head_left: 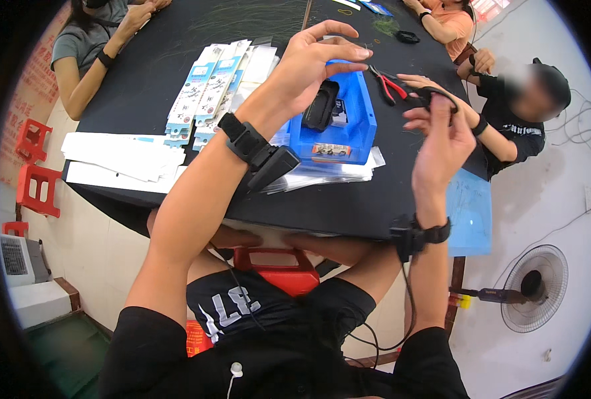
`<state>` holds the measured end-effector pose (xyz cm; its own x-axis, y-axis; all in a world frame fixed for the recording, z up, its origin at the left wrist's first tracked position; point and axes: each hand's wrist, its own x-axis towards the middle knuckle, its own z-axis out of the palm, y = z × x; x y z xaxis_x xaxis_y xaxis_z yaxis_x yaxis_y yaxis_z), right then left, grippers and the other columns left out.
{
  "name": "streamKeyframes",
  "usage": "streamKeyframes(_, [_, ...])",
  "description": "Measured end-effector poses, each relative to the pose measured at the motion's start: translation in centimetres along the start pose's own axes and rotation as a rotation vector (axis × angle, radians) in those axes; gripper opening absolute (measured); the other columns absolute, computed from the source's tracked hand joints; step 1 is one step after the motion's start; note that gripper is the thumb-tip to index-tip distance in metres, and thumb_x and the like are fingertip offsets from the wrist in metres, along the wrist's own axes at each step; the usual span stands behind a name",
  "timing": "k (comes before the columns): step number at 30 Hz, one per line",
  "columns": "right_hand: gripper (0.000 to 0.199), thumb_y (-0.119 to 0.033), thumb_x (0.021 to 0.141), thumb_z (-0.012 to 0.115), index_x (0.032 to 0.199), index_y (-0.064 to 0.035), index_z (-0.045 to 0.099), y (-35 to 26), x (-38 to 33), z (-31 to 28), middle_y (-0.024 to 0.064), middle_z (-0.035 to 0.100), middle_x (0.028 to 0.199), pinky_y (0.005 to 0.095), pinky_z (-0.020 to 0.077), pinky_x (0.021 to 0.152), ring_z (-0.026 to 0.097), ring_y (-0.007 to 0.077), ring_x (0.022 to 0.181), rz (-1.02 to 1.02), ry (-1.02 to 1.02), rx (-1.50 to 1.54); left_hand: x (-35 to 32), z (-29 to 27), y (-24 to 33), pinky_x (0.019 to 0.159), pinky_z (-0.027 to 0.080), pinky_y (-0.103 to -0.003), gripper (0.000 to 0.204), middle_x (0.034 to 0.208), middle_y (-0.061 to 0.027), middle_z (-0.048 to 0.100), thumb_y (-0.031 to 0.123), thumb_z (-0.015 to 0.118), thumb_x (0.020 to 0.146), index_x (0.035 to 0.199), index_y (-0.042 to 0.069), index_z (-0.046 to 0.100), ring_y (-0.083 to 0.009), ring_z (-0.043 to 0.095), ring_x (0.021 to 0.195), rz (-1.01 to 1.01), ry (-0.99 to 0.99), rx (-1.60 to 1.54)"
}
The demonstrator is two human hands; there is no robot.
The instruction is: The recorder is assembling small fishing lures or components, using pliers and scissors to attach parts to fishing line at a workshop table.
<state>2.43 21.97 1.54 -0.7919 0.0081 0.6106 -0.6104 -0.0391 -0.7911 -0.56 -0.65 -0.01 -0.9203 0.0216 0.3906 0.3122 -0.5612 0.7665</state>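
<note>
Left hand [305, 70] was loosely open above the blue tray [370, 123]; a pinched strand could not be told. Red-handled pliers [384, 88] lay on the worktop [322, 214], five o'clock from its fingertips, long axis eleven-to-five, this hand nearer. Right hand [445, 143] was half curled, pliers at its ten-to-eleven, hold on a black object [445, 94] unclear.

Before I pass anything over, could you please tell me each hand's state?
Left hand: loosely curled; any fine hold cannot be told.
Right hand: partly curled by black object; grip unclear.
</note>
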Motion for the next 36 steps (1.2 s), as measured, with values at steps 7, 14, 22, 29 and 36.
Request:
streamKeyframes(7, [0.022,-0.002,0.101,0.065,0.12,0.0046,0.071,-0.1,-4.6,5.6,0.0068,0.056,0.1,0.0245,0.0593,0.064,0.073,0.0171,0.077,-0.065,-0.043,-0.021,-0.6,0.3,-0.2,0.077,0.054,-0.027,0.03,0.113,-0.0204,0.07,-0.002,0.069,0.093,0.119,0.008,0.058,-0.0274,0.067,0.116,-0.054,0.02,-0.332])
streamKeyframes(14, [0.028,0.007,0.093,0.067,0.118,-0.0033,0.074,-0.9,-4.7,4.7,0.0028,0.069,0.092,0.0182,0.0454,0.058,0.063,0.0041,0.072,-0.016,-0.281,-0.235,-0.1,-0.7,0.5,0.051,0.036,-0.019,0.025,0.112,-0.0196,0.07,-0.002,0.07,0.092,0.11,0.011,0.059,-0.0221,0.068,0.113,-0.047,0.063,-0.345])
streamKeyframes(22, [0.04,-0.007,0.096,0.056,0.136,-0.002,0.061,-3.0,-3.7,2.8,0.0107,0.074,0.099,0.0187,0.0424,0.052,0.057,0.0044,0.062,0.45,-0.638,0.069,-0.4,-0.1,0.3,0.051,0.032,-0.022,0.028,0.099,-0.0142,0.074,-0.003,0.076,0.085,0.106,0.008,0.062,-0.0214,0.074,0.101,0.04,0.101,-0.23])
streamKeyframes(29, [0.046,-0.003,0.094,0.058,0.14,-0.0026,0.054,-2.9,-3.1,2.8,0.0129,0.074,0.095,0.0168,0.0388,0.048,0.054,0.0043,0.055,0.509,-0.742,0.083,-0.4,0.1,0.0,0.054,0.038,-0.02,0.023,0.102,-0.0132,0.074,-0.002,0.074,0.089,0.105,0.011,0.063,-0.0227,0.072,0.109,0.037,0.045,-0.207])
streamKeyframes(36, [0.06,0.004,0.094,0.061,0.148,-0.0096,0.038,-0.1,-1.7,-0.1,0.0154,0.067,0.084,0.0162,0.0312,0.039,0.045,0.0062,0.043,0.564,-0.457,0.668,-0.3,0.3,0.0,0.088,0.06,-0.031,0.021,0.099,-0.0113,0.076,-0.001,0.073,0.091,0.107,0.008,0.065,-0.025,0.075,0.104,0.088,0.097,-0.074])
